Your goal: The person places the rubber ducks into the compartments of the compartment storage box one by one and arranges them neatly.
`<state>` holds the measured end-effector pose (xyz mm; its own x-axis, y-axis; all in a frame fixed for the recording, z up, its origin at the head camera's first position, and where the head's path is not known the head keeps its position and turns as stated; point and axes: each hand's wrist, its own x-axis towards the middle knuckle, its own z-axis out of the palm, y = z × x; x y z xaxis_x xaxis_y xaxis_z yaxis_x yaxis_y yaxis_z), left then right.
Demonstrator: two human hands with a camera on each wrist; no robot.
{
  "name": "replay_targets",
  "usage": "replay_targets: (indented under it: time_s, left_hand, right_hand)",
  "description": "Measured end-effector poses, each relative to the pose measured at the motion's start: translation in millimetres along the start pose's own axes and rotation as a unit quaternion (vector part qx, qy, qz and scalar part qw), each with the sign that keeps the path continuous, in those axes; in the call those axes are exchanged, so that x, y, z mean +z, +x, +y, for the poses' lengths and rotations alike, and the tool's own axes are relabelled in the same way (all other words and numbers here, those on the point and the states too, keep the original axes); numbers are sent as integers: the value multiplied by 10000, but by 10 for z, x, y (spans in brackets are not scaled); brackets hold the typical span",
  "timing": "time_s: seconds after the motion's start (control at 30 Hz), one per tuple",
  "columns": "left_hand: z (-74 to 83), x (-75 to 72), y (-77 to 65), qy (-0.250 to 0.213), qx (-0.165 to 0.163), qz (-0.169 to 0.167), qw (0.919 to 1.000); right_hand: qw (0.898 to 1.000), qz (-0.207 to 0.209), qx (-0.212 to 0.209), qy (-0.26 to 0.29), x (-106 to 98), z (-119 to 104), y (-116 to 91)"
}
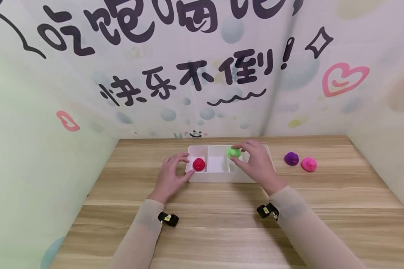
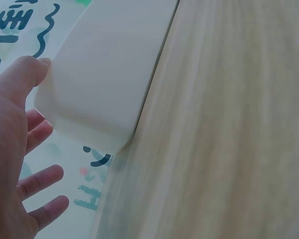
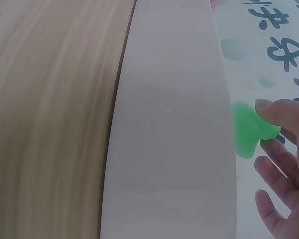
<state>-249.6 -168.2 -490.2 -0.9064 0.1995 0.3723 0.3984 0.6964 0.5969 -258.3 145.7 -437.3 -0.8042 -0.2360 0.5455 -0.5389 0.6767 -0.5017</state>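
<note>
A white divided tray [image 1: 205,178] lies on the table in the head view. A small red rubber duck [image 1: 199,164] sits in its leftmost compartment. My left hand [image 1: 171,175] is at the tray's left end, thumb at the front corner and fingers spread toward the back; in the left wrist view the thumb meets the rim. My right hand [image 1: 257,164] pinches a green rubber duck [image 1: 233,153] between thumb and fingertips, at the third compartment from the left. In the right wrist view the green duck [image 3: 246,130] shows above the tray's rim. The right hand partly hides the tray's right end.
To the right of the tray, a purple duck [image 1: 291,158] and a pink duck [image 1: 309,164] stand on the wooden table [image 1: 215,231]. A printed cloth backdrop [image 1: 195,112] rises at the table's far edge and on both sides.
</note>
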Motion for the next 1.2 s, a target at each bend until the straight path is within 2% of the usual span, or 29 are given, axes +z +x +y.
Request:
replay_targets:
  time_s: [0.4, 0.63, 0.93, 1.2]
  left_hand:
    - [4, 4, -16, 8, -24, -29, 10000]
    - [5, -8, 3, -41, 1, -5, 10000]
    - [1, -24, -6, -8, -18, -33, 10000]
    - [-1, -34, -5, 39, -10, -55, 10000]
  right_hand:
    - [9993, -322, 162, -20, 191, -125, 44]
    - [9990, -427, -61, -138, 280, -157, 112]
    - [9934, -965, 65, -611, 356, -188, 166]
    - [9868, -1432, 234, -712, 410, -224, 224]
